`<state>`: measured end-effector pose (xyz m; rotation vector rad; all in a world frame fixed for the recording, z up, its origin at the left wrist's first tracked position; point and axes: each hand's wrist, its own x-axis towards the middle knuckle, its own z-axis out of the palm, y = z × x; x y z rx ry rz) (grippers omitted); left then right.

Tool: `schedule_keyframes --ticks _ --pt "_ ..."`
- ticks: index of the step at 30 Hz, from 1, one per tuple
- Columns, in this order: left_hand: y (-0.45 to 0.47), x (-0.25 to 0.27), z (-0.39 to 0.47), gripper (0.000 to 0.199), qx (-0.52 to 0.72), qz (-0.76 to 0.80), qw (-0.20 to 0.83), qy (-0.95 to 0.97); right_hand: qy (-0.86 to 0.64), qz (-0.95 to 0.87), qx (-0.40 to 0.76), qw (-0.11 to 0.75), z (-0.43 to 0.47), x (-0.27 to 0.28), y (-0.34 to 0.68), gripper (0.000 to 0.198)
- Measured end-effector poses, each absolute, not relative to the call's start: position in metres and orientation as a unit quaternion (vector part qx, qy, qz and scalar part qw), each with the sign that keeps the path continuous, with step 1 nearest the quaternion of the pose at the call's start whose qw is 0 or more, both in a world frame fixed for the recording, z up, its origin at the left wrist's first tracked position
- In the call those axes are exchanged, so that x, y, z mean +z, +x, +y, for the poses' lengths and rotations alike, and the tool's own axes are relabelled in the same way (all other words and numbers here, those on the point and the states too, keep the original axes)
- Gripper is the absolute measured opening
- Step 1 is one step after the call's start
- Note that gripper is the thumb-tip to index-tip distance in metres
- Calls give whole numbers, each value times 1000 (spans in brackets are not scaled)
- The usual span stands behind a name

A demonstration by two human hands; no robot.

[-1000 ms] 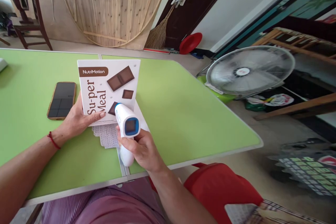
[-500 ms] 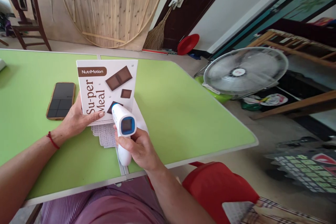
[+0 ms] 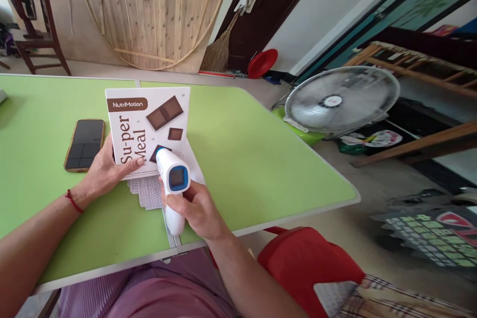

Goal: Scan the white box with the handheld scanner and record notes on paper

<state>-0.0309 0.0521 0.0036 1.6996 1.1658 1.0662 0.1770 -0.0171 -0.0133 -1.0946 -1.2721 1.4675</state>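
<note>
My left hand (image 3: 106,166) grips the lower left corner of a white box (image 3: 147,129) printed "NutriMotion Su-per Meal" with brown chocolate pieces, its thumb across the front. The box stands tilted above the green table. In my right hand (image 3: 197,208) is a white infrared thermometer (image 3: 172,174) with a blue-rimmed screen, held by its handle. Its front end points at the lower part of the box, close to it; whether they touch I cannot tell. The screen looks dark. Partly hidden beneath the box, a printed white sheet (image 3: 147,194) lies on the table.
A phone (image 3: 85,144) lies on the green table (image 3: 253,169) left of the box. Beyond the table's right edge stands a round fan (image 3: 343,99). A red chair (image 3: 309,268) is by my right forearm. Further back are a broom (image 3: 219,49) and a red basin (image 3: 263,63).
The whole view has shifted slightly. Both hands, the box and the thermometer keep nearly the same position relative to one another.
</note>
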Motion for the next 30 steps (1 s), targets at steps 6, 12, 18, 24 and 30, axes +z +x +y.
schedule_keyframes --ticks 6,12,18,24,30 --pt "-32 3 52 76 402 490 374 677 -444 -537 569 437 -21 -13 212 38" --pt "-31 3 53 69 415 474 377 679 -514 -640 485 301 -13 13 256 28" --pt "-32 1 54 69 422 475 374 675 -541 -724 385 189 19 37 283 52" --pt "-31 -2 51 77 425 496 371 660 -502 -789 336 117 65 37 315 50" --pt "-32 -3 49 80 421 505 370 657 -517 -782 332 105 101 28 308 52"
